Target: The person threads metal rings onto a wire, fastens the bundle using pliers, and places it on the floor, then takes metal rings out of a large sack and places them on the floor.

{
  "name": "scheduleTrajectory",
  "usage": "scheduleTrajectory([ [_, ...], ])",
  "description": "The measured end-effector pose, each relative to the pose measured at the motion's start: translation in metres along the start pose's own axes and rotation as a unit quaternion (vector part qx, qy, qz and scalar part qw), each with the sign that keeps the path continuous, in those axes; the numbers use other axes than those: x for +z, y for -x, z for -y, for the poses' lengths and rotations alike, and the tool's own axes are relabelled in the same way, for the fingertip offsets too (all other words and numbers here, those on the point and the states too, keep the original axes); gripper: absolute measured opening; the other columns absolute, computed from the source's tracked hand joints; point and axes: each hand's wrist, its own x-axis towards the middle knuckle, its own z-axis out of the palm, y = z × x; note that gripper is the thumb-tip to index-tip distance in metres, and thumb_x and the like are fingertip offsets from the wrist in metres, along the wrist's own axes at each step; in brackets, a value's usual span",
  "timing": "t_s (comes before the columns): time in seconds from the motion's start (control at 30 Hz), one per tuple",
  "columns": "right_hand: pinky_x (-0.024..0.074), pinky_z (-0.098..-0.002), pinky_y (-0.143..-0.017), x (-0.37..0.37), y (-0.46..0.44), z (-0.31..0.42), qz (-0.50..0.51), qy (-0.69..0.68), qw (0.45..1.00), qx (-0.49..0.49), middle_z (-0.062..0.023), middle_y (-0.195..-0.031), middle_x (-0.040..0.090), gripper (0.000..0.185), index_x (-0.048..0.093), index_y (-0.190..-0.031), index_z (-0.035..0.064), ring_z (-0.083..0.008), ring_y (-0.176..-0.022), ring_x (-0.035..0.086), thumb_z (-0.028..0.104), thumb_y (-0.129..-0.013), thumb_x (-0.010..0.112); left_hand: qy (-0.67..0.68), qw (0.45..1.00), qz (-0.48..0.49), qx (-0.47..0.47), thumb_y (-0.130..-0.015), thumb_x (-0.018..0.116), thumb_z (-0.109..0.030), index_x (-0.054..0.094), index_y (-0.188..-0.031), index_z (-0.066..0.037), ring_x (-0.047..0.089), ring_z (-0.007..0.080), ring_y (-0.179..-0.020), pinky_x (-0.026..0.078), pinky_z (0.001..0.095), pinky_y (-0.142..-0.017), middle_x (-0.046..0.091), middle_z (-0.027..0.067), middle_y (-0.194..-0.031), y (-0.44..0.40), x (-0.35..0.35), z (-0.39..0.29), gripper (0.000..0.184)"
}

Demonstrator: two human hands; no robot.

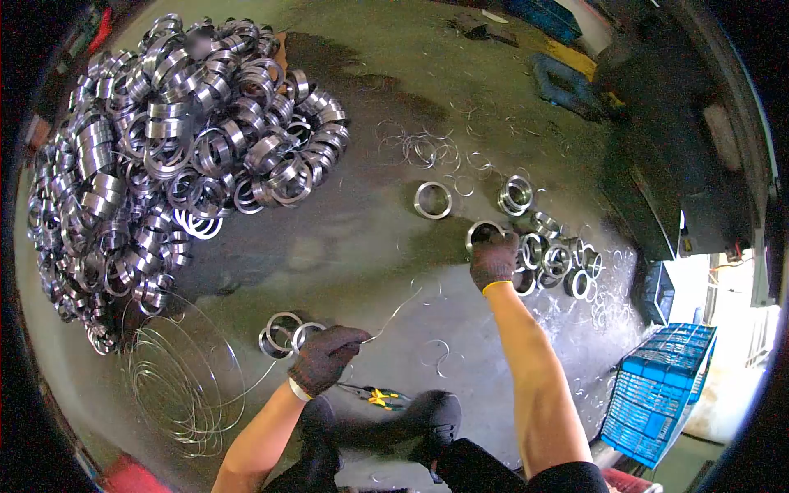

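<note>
Left hand: the left hand (329,357) is gloved and pinched around a thin wire (394,314), loose end poking out past the fingers
Right hand: the right hand (496,259), gloved too, is on a metal ring (471,237) on the floor (362,246); honestly can't tell if it's clenched
Nearby rings: small group (282,322) right by the left glove, scattered bunch (557,261) beside the right
Big pile: shiny heap of rings (181,123), upper left
Pliers: yellow-and-black pair (382,398) near the knees
</note>
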Motion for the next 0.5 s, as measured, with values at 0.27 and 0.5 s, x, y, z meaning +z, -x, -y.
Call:
scheduleTrajectory([
  [0.27,0.0525,-0.0319,-0.078,-0.129,0.024,0.024,0.144,-0.827,0.467,0.279,-0.0054,-0.108,0.06,0.034,0.054,-0.111,0.0074,-0.0184,-0.092,0.06,0.002,-0.078,0.062,-0.017,1.0,-0.014,0.011,-0.078,0.058,-0.004,0.063,-0.098,-0.007,0.061,0.0295,-0.08,0.048,0.0357,-0.07,0.063,0.0116,-0.086,0.005,0.004,0.003,0.021],
  [0.5,0.0485,-0.0385,-0.075,-0.167,0.063,0.099,0.252,-0.567,0.778,-0.106,-0.0152,-0.103,0.06,0.059,0.054,-0.113,0.006,-0.0312,-0.09,0.059,0.032,-0.066,0.077,-0.214,0.945,-0.058,0.239,-0.077,0.058,-0.005,0.064,-0.095,-0.007,0.06,0.0269,-0.074,0.048,0.0342,-0.068,0.064,0.01,-0.084,0.012,0.008,0.015,0.019],
])
